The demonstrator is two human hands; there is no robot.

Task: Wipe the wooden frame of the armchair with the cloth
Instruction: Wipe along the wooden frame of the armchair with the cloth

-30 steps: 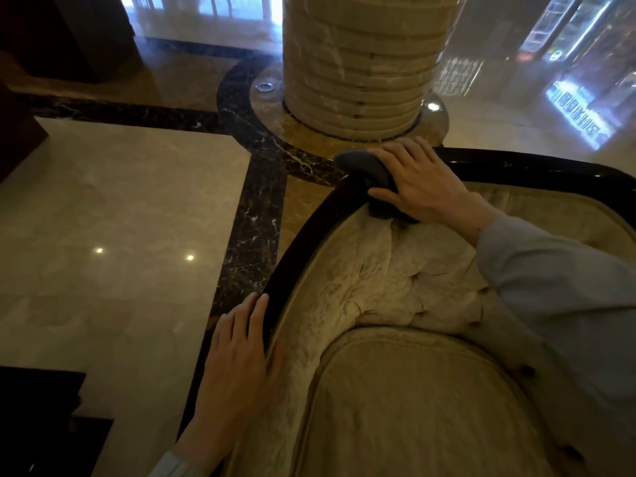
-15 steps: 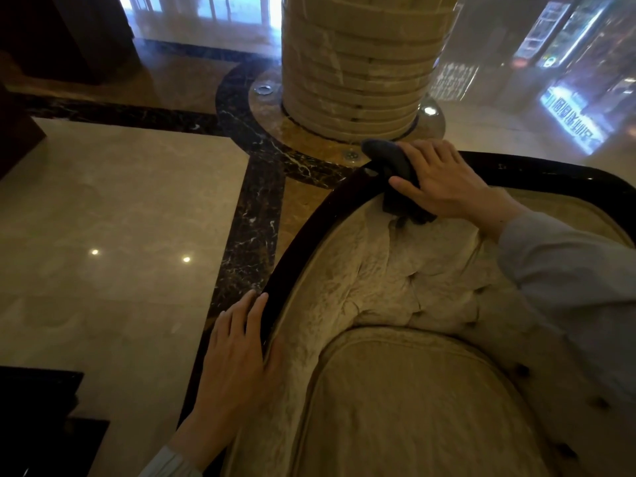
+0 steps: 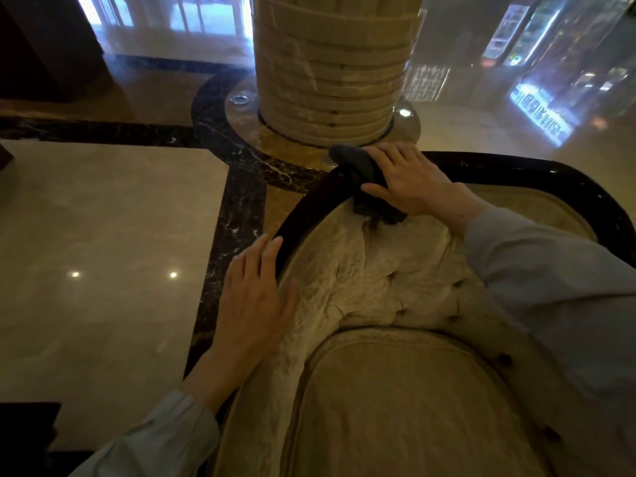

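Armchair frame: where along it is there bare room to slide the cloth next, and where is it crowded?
Bare frame runs between the left hand and the cloth; another bare stretch curves right beyond the right hand. It is crowded at the corner under the cloth and where the left hand rests.

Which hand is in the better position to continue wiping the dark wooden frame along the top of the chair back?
The right hand. It already presses the grey cloth onto the wooden frame at the top corner. The left hand lies flat on the side rail, without any cloth, probably steadying.
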